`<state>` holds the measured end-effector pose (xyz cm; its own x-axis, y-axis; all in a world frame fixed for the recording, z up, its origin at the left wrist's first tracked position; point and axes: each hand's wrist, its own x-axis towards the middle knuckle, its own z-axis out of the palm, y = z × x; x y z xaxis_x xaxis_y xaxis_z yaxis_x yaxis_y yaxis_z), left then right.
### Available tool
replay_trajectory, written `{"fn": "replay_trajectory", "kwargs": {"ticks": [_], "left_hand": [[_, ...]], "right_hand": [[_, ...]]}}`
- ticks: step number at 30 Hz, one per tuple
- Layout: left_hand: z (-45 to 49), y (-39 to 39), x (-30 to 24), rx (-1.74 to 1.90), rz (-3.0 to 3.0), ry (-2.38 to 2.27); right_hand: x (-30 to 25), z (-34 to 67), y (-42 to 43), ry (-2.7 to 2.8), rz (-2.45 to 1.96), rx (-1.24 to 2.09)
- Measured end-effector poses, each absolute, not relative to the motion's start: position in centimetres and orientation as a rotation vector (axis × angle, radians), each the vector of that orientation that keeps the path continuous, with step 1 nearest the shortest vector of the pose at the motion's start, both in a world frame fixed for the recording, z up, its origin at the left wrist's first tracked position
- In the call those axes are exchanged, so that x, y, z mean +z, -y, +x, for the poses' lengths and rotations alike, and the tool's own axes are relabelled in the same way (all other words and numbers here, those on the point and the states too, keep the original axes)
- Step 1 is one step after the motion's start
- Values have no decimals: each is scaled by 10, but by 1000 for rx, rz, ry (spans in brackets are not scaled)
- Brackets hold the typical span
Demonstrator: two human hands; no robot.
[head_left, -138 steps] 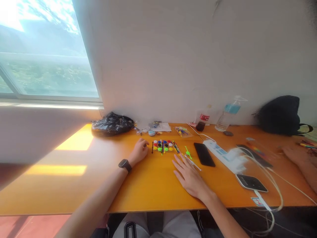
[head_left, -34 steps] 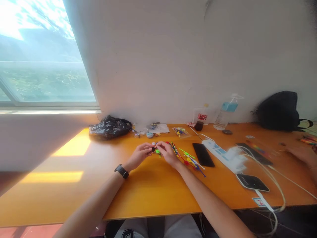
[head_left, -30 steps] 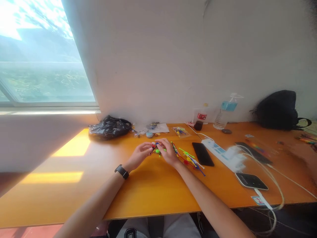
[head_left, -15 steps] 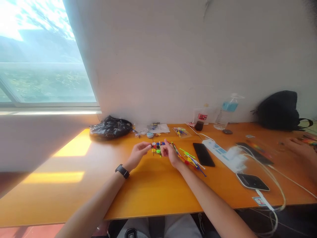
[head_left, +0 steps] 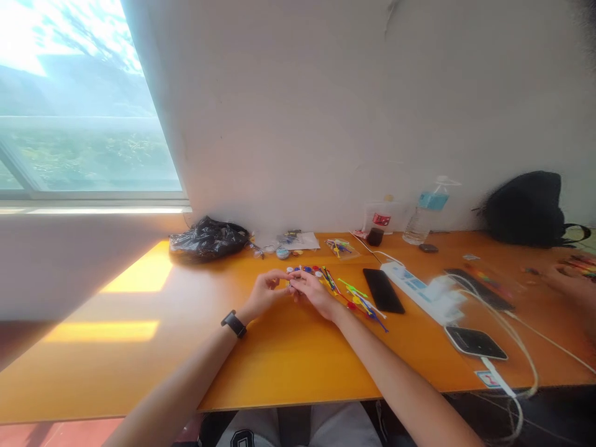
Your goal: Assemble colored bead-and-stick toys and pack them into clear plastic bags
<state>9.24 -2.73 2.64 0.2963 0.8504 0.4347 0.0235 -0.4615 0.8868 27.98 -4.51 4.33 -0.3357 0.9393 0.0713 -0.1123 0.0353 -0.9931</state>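
Small coloured discs [head_left: 308,269] lie toward the far edge of the surface [head_left: 279,366], partly behind my left hand [head_left: 263,297] and right hand [head_left: 317,297]. Their fingertips nearly meet; I cannot tell what they hold. Coloured sticks [head_left: 357,300] lie rightward.

The left hand [head_left: 265,294] and right hand [head_left: 315,294], apart half a second earlier, drawn together near the coloured discs [head_left: 308,269].
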Motion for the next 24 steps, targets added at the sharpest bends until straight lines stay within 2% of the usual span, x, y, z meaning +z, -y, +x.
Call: {"fn": "replay_trajectory", "kwargs": {"ticks": [4,6,10,16,24], "left_hand": [[92,33,31,1253,1867,-960],[92,35,32,1262,1834,-1003],[89,29,28,1320,1753,-1127],[84,17,18,1326,1731,-1227],[85,11,4,1315,1844,-1178]], "right_hand": [[38,282,37,1376,-944,1370],[40,287,35,1459,-969,1221],[58,305,45,1882,-1074,785],[67,335,107,2450,-1411,371],[43,377,140,2361,-1526,-159]]}}
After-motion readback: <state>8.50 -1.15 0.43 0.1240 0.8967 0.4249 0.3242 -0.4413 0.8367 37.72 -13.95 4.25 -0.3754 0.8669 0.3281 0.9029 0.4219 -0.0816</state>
